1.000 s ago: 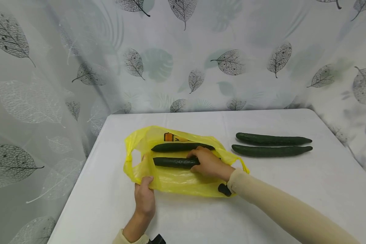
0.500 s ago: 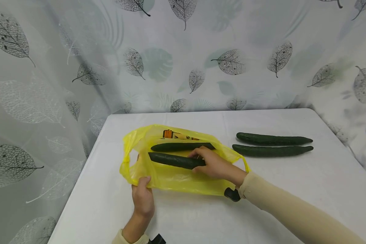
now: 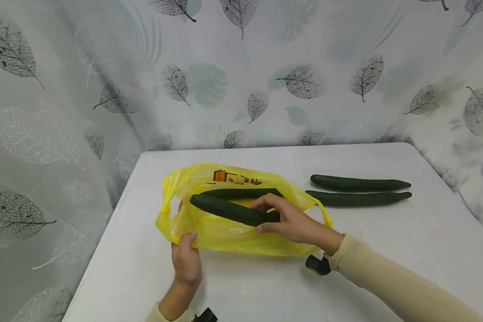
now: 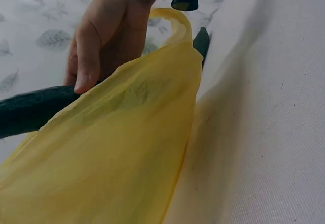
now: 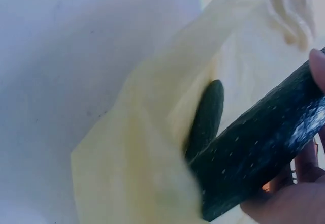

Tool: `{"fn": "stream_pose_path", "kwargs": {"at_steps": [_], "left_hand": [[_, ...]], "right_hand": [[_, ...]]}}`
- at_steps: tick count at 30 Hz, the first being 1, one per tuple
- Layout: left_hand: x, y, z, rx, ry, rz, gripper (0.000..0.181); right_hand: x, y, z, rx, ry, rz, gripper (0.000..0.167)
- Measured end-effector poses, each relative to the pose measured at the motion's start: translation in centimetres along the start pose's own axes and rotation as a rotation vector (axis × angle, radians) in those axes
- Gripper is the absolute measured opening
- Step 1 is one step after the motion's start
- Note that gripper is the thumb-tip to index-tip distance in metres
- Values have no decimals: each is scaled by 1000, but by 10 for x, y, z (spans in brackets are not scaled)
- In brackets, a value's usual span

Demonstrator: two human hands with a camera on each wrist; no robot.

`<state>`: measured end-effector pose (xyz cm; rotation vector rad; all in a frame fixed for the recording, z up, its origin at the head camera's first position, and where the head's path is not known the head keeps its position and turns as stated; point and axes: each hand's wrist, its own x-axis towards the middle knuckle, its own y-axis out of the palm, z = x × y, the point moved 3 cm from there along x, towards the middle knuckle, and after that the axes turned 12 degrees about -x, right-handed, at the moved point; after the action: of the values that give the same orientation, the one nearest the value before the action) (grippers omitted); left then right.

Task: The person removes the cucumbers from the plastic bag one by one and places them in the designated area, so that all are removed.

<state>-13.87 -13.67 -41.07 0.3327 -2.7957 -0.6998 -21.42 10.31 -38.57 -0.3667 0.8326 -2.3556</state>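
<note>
A yellow plastic bag [image 3: 225, 243] lies on its side on the table, its mouth spread wide. My left hand [image 3: 187, 264] grips the bag's near rim at the left, thumb over the edge. With curled fingers, my right hand [image 3: 287, 221] holds a dark green cucumber [image 3: 225, 209] by its right part, raised and slanting over the bag's opening. Behind it a second cucumber [image 3: 237, 192] lies inside the bag, partly covered by the held one. In the right wrist view the held cucumber [image 5: 259, 142] crosses in front of the other cucumber [image 5: 207, 112].
Two more cucumbers, a far one [image 3: 358, 183] and a nearer one [image 3: 362, 199], lie side by side on the white table [image 3: 366, 250] at the right. A leaf-patterned curtain [image 3: 209, 80] hangs behind the table and at both sides.
My right hand has lifted the front cucumber from the bag's inside and drawn it slightly right and nearer. The left hand has shifted a little left with the rim, uncovering more of the bag's print.
</note>
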Motion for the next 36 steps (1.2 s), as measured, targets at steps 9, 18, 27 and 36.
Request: {"fn": "stream_pose_path", "kwargs": {"at_steps": [9,18,27,36], "left_hand": [[0,1,0,-4,2,13,67],[0,1,2,1,5,30,67],[-1,1,2,9,-14,30,69],[-2,-1,4,20,-6,49,68]], "right_hand": [[-1,-9,13,290,-8,3,47],[-3,-26,24,448,-71,-50,48],[-8,-47,31,597,-91,-124,50],[-14,-77,37,792,-187,-239,53]]}}
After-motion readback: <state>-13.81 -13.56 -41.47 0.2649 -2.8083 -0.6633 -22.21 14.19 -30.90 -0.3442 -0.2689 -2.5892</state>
